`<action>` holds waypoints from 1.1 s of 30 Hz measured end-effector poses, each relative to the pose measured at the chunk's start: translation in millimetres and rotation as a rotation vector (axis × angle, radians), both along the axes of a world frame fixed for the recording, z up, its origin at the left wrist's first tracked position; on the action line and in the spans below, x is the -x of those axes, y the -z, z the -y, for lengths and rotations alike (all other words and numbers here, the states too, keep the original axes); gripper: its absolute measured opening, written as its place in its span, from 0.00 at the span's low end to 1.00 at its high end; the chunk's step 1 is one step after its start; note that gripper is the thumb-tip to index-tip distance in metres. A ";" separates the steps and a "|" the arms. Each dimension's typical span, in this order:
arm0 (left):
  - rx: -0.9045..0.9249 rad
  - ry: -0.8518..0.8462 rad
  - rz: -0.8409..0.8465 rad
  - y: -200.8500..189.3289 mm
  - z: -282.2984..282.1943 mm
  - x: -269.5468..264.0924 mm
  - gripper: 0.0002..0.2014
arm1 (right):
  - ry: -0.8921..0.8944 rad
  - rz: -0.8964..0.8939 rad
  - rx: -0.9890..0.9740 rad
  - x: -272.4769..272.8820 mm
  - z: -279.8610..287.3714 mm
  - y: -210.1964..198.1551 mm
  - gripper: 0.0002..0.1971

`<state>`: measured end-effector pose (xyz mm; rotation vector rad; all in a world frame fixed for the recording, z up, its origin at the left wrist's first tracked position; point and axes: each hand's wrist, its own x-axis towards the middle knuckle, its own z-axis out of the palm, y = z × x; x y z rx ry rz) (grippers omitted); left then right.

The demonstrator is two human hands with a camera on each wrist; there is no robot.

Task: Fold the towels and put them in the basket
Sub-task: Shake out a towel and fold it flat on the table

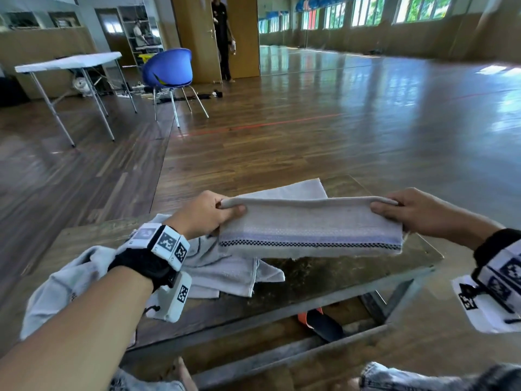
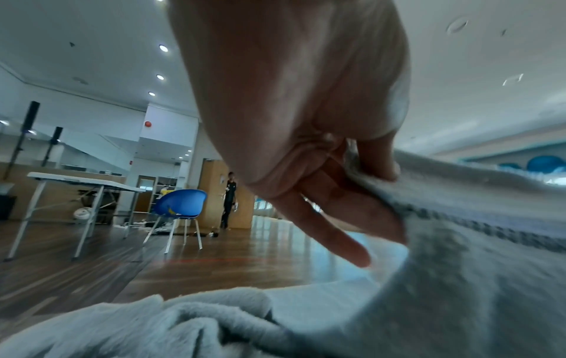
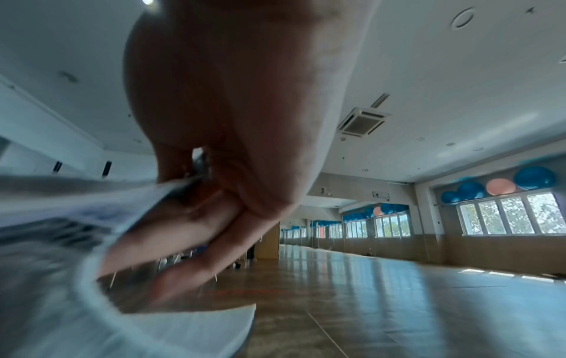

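**Folded towel held at both ends above the bench**

The folded grey-beige cotton towel with a lilac band and a dark checked stripe is held above the worn dark wooden bench, stretched level between both hands. Its folded edge is uppermost and on the far side; the striped hem hangs toward the person.

Left hand: thumb on the near face of the towel's left end, fingers curled behind it, pinching the upper corner. The left wrist view shows the thumb pressed onto the cloth, with the lower fingers extended behind the towel.

Right hand: thumb on the near face of the right end, fingers behind, pinching the upper corner. The right wrist view is blurred; two fingers lie straight along the cloth.

A loose pile of pale grey unfolded towels lies on the bench's left half, under the left forearm, reaching the left edge. A further flat pale towel lies at the far edge, behind the held one.

Beyond the bench: a blue plastic shell chair on metal legs, a white folding table and a person in dark clothing near a wooden door.
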<state>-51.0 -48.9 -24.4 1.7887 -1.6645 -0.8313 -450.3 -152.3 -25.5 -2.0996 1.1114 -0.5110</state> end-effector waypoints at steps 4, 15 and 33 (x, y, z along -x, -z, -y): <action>-0.171 0.121 -0.132 -5.3 -19.1 10.6 0.13 | -0.109 -0.092 -0.311 24.9 -13.0 -9.7 0.22; -0.094 -0.007 -0.120 24.7 38.6 15.8 0.13 | 0.074 -0.073 -0.288 6.5 25.9 11.0 0.16; -0.036 -0.212 0.467 107.4 229.9 0.8 0.10 | 0.432 -0.459 0.062 -80.7 194.7 111.6 0.10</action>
